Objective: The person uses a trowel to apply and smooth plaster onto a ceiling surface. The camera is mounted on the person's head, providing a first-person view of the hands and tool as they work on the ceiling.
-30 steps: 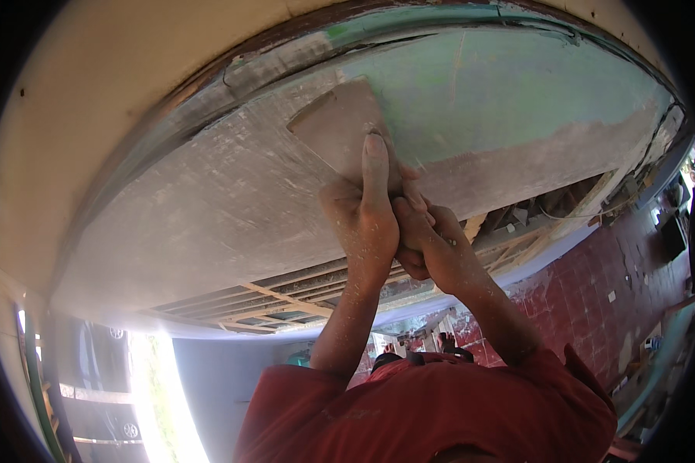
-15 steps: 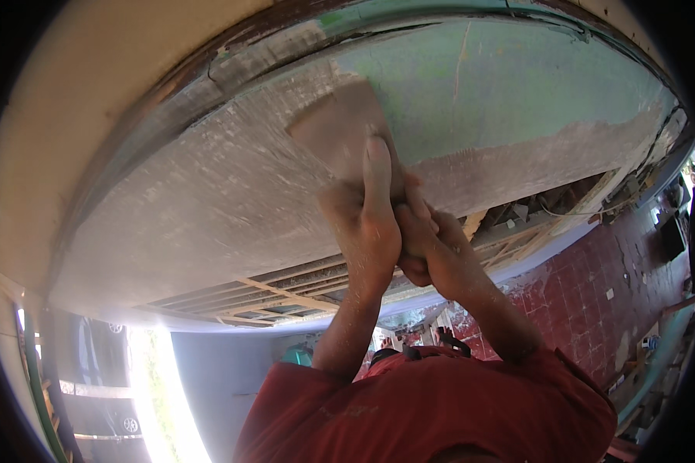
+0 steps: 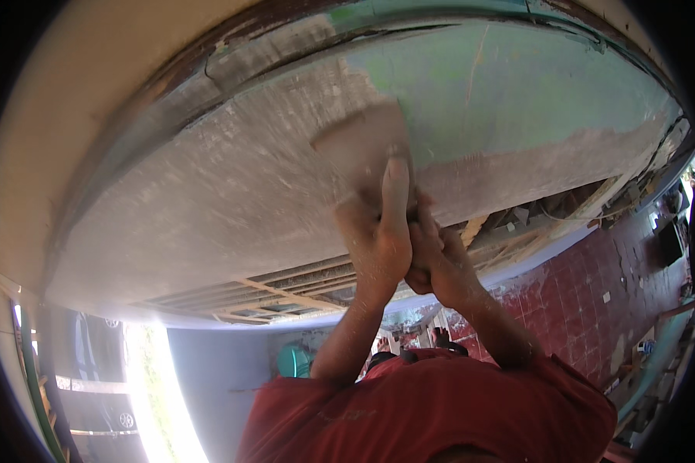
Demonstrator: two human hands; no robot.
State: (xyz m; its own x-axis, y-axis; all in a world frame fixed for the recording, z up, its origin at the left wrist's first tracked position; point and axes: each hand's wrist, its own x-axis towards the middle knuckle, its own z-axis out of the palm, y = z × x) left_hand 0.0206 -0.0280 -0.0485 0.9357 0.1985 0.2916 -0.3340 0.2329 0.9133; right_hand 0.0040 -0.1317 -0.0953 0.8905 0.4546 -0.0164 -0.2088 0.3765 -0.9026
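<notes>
A wide, dusty scraper lies against the panel overhead, at the border between its dusty grey-beige area and the faded green paint. My left hand grips the scraper, thumb stretched up along the blade. Just right of it, my right hand is closed round the handle, fingers against my left hand; the handle is mostly hidden by both hands.
Beside the panel is an opening with wooden battens. A cracked edge runs along its far side. Red floor tiles, clutter at right, a teal bucket, a bright doorway and a dark car show below.
The scraper and both hands have shifted right and a little down in the picture over the last half second, with the grip unchanged. More of the teal bucket shows now.
</notes>
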